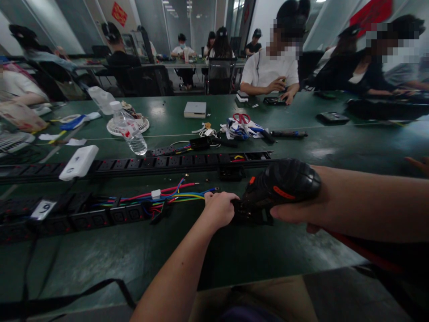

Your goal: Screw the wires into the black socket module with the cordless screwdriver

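My right hand [295, 210] grips a black electric screwdriver [281, 183] with orange marks, its nose pointing left and down. My left hand [219, 209] is closed around a small black part [250, 215] right at the tool's tip. Coloured wires [174, 195], red, blue, yellow and green, run left from my left hand into an opened black power strip [83, 217] lying along the green table [268, 255]. A second long black power strip [161, 163] lies just beyond, parallel to it.
A white adapter [78, 162] rests on the far strip; a water bottle [129, 129] lies beside a white fan [124, 126]. Scissors [241, 118], a white box [195, 109] and a pen-shaped tool [288, 133] sit mid-table. Several people sit across and at both sides.
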A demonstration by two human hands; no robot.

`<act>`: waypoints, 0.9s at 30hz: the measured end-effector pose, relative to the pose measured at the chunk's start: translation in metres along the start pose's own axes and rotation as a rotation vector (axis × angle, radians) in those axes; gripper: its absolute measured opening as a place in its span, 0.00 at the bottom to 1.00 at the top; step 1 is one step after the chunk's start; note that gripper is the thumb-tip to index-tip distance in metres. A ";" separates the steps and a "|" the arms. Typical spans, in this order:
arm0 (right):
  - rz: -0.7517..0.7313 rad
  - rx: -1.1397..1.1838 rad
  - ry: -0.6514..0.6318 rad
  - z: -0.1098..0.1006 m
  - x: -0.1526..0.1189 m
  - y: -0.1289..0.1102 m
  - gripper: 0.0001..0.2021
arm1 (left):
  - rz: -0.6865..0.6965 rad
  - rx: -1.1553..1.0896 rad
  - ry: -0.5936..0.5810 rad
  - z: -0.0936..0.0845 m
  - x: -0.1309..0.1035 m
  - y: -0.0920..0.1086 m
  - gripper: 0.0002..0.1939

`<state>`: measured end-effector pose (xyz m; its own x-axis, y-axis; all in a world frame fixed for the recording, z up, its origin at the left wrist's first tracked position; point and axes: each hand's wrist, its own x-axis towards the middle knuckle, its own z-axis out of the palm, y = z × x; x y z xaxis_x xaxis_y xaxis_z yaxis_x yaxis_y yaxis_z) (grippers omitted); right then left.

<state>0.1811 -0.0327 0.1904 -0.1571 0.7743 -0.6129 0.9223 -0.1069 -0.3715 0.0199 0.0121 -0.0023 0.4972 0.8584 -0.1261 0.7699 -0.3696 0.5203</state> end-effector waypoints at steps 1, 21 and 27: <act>-0.009 -0.010 0.009 0.000 0.000 0.000 0.24 | -0.005 0.003 -0.001 0.000 0.000 0.000 0.21; 0.019 -0.023 0.017 -0.004 -0.003 0.006 0.23 | -0.026 -0.014 -0.001 -0.002 -0.001 0.003 0.20; -0.015 0.045 0.101 -0.005 -0.007 0.017 0.24 | -0.036 -0.070 0.049 -0.002 0.000 0.002 0.19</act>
<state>0.1995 -0.0366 0.1920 -0.1323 0.8345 -0.5349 0.9030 -0.1211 -0.4123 0.0206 0.0115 0.0001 0.4485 0.8876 -0.1052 0.7562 -0.3140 0.5741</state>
